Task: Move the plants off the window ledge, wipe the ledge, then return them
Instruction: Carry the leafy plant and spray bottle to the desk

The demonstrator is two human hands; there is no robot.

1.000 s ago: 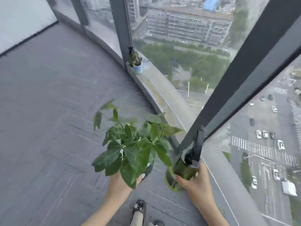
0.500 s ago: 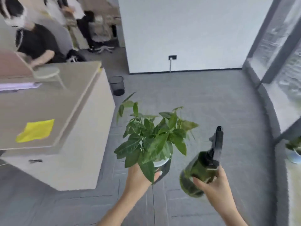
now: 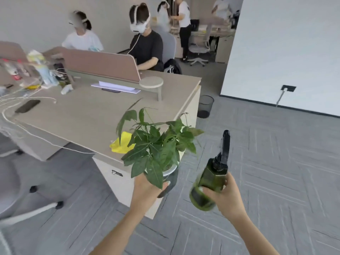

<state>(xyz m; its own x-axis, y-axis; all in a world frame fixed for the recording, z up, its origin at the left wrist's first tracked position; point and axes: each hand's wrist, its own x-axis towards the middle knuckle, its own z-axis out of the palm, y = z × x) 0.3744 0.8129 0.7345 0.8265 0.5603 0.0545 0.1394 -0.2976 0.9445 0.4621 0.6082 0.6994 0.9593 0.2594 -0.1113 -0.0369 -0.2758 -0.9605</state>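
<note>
My left hand (image 3: 147, 188) grips the pot of a leafy green plant (image 3: 156, 144), held upright in the air beside the corner of a beige desk (image 3: 88, 115). My right hand (image 3: 224, 197) holds a dark green spray bottle (image 3: 209, 179) with a black nozzle pointing up, to the right of the plant. A yellow cloth (image 3: 120, 144) lies on the desk's near corner, partly hidden behind the leaves. The window ledge is out of view.
The desk carries cables, a black phone (image 3: 27, 106), papers and clutter at its left end. Two seated people with headsets sit behind a pink divider (image 3: 103, 65). A black mesh bin (image 3: 205, 106) stands by the desk. A white wall (image 3: 283, 52) rises at right; grey carpet lies below.
My view has swung left, away from the window ledge and onto the office desk. Both hands kept hold of the plant and the spray bottle and are now closer to the desk corner.
</note>
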